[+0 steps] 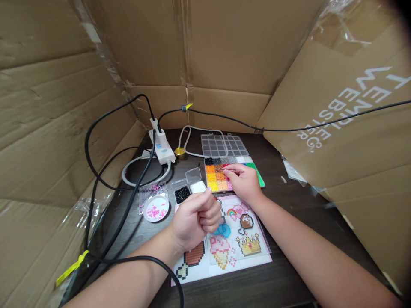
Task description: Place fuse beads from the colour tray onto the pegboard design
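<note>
My left hand is closed in a fist over the pattern sheet, its thumb resting on the curled fingers; no object shows in it. Thin pinkish tweezers are pinched in my right hand, their tips pointing left over the compartments of the bead box. That box holds small beads sorted by colour, and its clear lid lies folded back behind it. On the sheet are pixel pictures, including a crown and an ice cream; my left hand and forearm cover part of it.
Left of the sheet are a white dish of pink beads, a clear pegboard and small boxes of black beads and white beads. A power strip, black cables and cardboard walls surround the area.
</note>
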A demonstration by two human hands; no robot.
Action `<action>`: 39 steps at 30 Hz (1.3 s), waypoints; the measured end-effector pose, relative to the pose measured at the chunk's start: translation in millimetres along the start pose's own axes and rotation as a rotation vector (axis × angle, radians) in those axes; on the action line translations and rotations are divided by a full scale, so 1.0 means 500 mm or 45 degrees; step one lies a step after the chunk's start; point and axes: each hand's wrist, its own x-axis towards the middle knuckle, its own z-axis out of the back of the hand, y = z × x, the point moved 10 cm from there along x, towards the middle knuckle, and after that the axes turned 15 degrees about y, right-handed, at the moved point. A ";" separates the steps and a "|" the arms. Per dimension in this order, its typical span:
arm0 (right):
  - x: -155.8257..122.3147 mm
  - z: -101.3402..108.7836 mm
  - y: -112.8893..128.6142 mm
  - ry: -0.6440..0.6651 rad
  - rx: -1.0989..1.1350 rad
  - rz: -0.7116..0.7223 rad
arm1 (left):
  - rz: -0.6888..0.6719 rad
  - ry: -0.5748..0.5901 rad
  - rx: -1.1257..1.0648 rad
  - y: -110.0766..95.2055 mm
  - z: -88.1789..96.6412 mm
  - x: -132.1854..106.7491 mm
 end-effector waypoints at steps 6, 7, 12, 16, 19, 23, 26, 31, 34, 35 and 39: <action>0.002 0.000 -0.003 -0.002 0.013 -0.007 | 0.003 -0.013 0.008 0.000 0.000 -0.001; 0.002 0.000 -0.003 -0.004 0.018 -0.009 | 0.002 -0.010 0.010 0.000 -0.001 0.000; 0.003 0.000 0.001 -0.007 0.023 -0.013 | 0.001 -0.002 0.008 0.000 -0.003 0.000; 0.002 0.001 0.002 -0.021 0.032 -0.022 | 0.001 0.000 -0.002 0.001 -0.002 0.000; 0.001 0.004 0.001 -0.031 0.040 -0.029 | -0.004 -0.005 -0.003 0.000 -0.001 0.000; -0.002 0.009 0.004 -0.049 0.054 -0.019 | -0.002 -0.011 -0.003 0.000 0.000 0.000; -0.009 0.017 0.014 -0.066 0.065 0.007 | -0.002 -0.018 0.001 0.000 0.001 -0.001; -0.041 0.054 0.048 -0.101 0.122 0.002 | -0.008 -0.022 0.012 -0.005 0.002 -0.001; -0.083 0.089 0.066 -0.065 0.169 -0.041 | -0.007 -0.029 0.024 -0.008 0.003 0.000; -0.102 0.101 0.067 -0.041 0.187 -0.062 | -0.008 -0.029 0.028 -0.009 0.002 0.000; -0.195 0.134 0.024 0.053 0.248 -0.242 | -0.010 -0.011 0.035 -0.009 -0.001 0.002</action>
